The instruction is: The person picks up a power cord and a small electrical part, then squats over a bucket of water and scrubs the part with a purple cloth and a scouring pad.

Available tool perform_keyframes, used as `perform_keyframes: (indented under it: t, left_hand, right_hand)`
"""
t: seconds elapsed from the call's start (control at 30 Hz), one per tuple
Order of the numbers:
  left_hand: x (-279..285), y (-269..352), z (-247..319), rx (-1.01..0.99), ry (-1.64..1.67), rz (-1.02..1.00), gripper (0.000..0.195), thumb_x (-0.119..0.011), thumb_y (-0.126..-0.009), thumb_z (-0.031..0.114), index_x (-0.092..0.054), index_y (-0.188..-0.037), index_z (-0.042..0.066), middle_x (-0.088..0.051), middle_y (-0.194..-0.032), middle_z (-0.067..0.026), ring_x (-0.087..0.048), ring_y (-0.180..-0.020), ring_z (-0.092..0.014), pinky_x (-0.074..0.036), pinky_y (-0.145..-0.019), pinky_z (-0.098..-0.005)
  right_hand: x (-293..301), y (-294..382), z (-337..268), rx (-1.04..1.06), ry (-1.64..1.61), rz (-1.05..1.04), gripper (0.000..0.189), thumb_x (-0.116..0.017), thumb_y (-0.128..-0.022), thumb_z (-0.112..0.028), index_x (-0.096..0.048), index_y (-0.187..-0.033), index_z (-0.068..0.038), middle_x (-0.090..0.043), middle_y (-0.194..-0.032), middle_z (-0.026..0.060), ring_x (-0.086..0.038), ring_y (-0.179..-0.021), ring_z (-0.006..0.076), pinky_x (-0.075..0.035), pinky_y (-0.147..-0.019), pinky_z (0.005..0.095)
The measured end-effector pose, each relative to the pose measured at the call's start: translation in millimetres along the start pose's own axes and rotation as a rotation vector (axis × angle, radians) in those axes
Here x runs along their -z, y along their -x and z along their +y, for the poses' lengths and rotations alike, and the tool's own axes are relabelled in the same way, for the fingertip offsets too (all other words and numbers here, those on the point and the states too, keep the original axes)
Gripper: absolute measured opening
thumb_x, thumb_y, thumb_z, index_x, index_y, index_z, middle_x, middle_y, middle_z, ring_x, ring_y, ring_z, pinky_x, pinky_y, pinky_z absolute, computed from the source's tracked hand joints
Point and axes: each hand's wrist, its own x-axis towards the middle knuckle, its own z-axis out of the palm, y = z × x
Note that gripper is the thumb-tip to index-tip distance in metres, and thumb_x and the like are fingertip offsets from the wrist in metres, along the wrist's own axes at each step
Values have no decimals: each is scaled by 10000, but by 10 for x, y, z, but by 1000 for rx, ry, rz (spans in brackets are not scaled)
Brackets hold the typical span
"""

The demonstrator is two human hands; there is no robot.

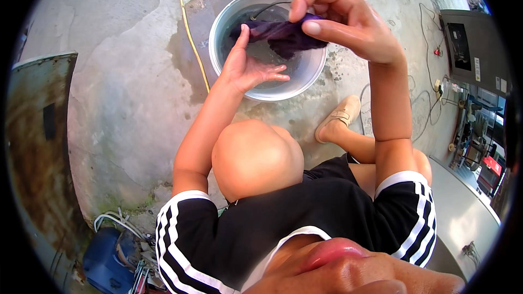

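A wet, dark purple cloth (282, 34) hangs twisted between my two hands, above a round pale bucket (286, 94) holding murky water (267, 55). My right hand (347, 20) pinches the cloth's right end between thumb and fingers. At its left end, one upright digit of my left hand (249, 63) presses on the cloth; two of its other fingers stretch out loosely over the water, and the rest are hidden. A loose fold of cloth droops in the middle. Into the bucket's far side runs a dark cable or hose (267, 7), its end partly hidden by the cloth.
A yellow hose (188, 28) lies along the wet concrete floor (122, 90) left of the bucket. To the left stands a rusty metal panel (39, 139), with a blue plastic container (108, 259) nearer me. Cables (427, 102) and a grey cabinet (478, 45) are at right.
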Motion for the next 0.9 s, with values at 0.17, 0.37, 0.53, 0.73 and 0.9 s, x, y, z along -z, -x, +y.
perform_keyframes:
  t: [0.17,0.37,0.53,0.73,0.9]
  left_hand:
    - [-139,-207,-31,-131,-41,-133,883,-583,-862,640,-380,-1410,-22,-387,-1462,-249,-425,-1320,-399,-298,-1115,-605]
    - [223,-272,28,38,221,-134,436,-639,-924,306,-565,-1252,29,-587,-1249,-207,-641,-1037,-302,-595,-848,-394]
    - [-84,11,23,64,5,-355,456,-683,-884,364,-571,-1239,100,-643,-1200,-84,-645,-1057,-228,-581,-863,-351]
    - [-283,64,52,69,133,-511,559,-639,-899,406,-488,-1349,112,-545,-1328,-128,-531,-1217,-339,-451,-1012,-581]
    - [-720,177,-165,44,31,-642,692,-587,-851,624,-502,-1361,164,-508,-1380,-111,-450,-1288,-332,-296,-1050,-704]
  right_hand:
    - [191,87,-166,276,-244,147,292,-644,-928,-191,-557,-1160,-36,-609,-1044,52,-593,-920,115,-472,-783,260]
    - [218,-112,-6,71,89,445,337,-591,-974,-167,-501,-1267,-27,-610,-1043,28,-565,-948,92,-472,-835,251]
    - [227,-24,954,-322,326,345,462,-628,-942,-353,-528,-1262,-35,-614,-1127,82,-588,-1005,145,-465,-860,301]
    - [-556,97,1644,-343,-1023,424,676,-441,-954,-614,-469,-1387,-96,-548,-1338,88,-539,-1215,209,-465,-985,387]
    - [-967,-38,1766,272,-1437,442,731,-463,-897,-676,-443,-1421,-167,-531,-1362,97,-512,-1257,281,-410,-1067,513]
